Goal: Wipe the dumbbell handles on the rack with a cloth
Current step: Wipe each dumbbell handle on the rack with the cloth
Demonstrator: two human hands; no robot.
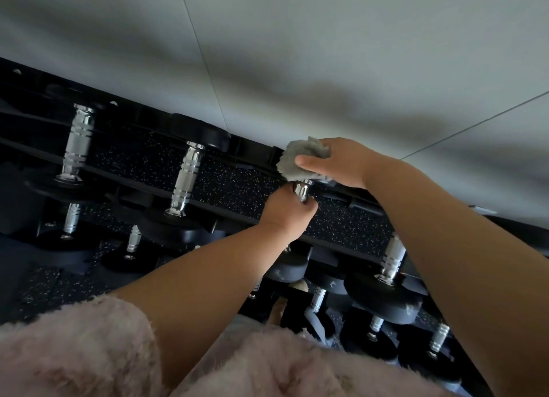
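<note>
Grey wall [297, 40] behind. My left hand [285, 215] grips the handle [303, 188]; my right hand [341, 162] squeezes the cloth [297, 156] at its far end.

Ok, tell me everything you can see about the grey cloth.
The cloth is grey and fuzzy, like terry or microfibre, bunched into a loose wad. The right hand grips it, thumb across its front, fingers curled over its top. It sits by the back edge of the rack, its lower edge at the top end of the chrome dumbbell handle that the left hand holds lower down.
</note>
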